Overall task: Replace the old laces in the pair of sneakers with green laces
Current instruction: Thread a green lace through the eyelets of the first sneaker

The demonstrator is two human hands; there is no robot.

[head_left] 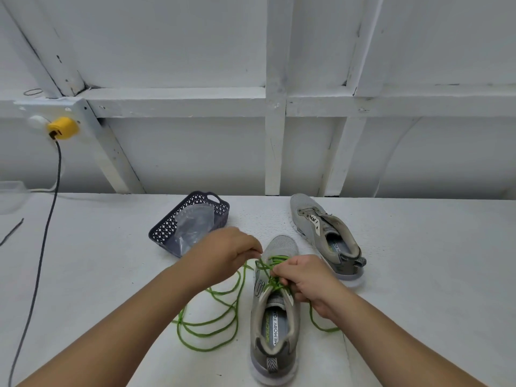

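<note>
A grey sneaker (275, 325) stands on the white table, toe pointing away from me, with a green lace (220, 317) threaded through its front eyelets. Long loops of that lace trail over the table to the shoe's left, and a shorter loop lies to its right. My left hand (231, 250) pinches a strand of the lace just left of the shoe's toe. Over the eyelets, my right hand (304, 277) grips the lace where it crosses. A second grey sneaker (326, 236) with no lace lies farther back on the right, apart from both hands.
A dark perforated plastic basket (167, 227) holding a clear plastic bag (192, 222) sits behind my left hand. A black cable (42, 247) hangs from a yellow plug (62, 128) on the wall at left. A dark lace end (11, 231) lies at the far left edge.
</note>
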